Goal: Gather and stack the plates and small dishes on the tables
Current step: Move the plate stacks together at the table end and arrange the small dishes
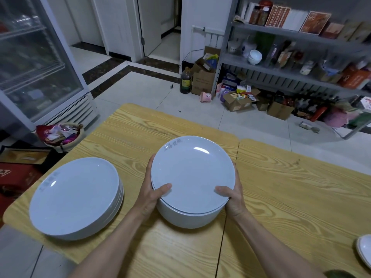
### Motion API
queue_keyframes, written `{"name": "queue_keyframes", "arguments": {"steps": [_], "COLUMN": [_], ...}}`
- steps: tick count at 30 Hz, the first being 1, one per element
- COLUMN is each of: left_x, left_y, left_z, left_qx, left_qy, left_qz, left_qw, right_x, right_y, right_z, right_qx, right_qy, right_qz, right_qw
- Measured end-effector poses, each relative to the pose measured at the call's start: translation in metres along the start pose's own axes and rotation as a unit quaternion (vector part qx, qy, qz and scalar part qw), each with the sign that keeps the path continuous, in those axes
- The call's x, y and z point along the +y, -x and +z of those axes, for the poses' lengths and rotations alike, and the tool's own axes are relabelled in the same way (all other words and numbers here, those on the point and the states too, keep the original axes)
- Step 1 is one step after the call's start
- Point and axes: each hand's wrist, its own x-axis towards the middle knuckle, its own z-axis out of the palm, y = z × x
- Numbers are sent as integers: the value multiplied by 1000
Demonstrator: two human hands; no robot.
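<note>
A stack of white plates (192,173) is in the middle of the wooden table (128,137), held from both sides. My left hand (153,189) grips its left rim, thumb on the top plate. My right hand (233,195) grips the right rim the same way. Whether the stack rests on the table or hangs just above it I cannot tell. A second stack of white plates (76,197) sits on the table to the left, near its left edge. A small white dish (364,250) shows at the right edge of the frame.
A second wooden table (301,197) butts against the first on the right. A basket of wrappers (60,135) stands on the floor by a glass-door fridge (36,67). Metal shelves (291,63) and cardboard boxes (236,101) line the far right.
</note>
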Motion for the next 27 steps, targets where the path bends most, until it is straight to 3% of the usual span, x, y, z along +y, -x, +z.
{"name": "queue_keyframes", "arguments": {"steps": [8,20,27], "left_x": [35,142,164], "left_y": [3,47,77], "left_z": [16,94,141], "left_qx": [-1,-35,-103], "left_qy": [-3,-10,-25], "left_qz": [9,38,61], "left_qw": [1000,999,993], "right_x": [-35,-160,-195], "right_y": [7,73,137], "right_z": [-1,-37,-75], "right_qx": [11,45,94], "right_qy": [-24,-23,-7], "right_qz": [-13,-67,-116], "right_qw": [1000,996,989]}}
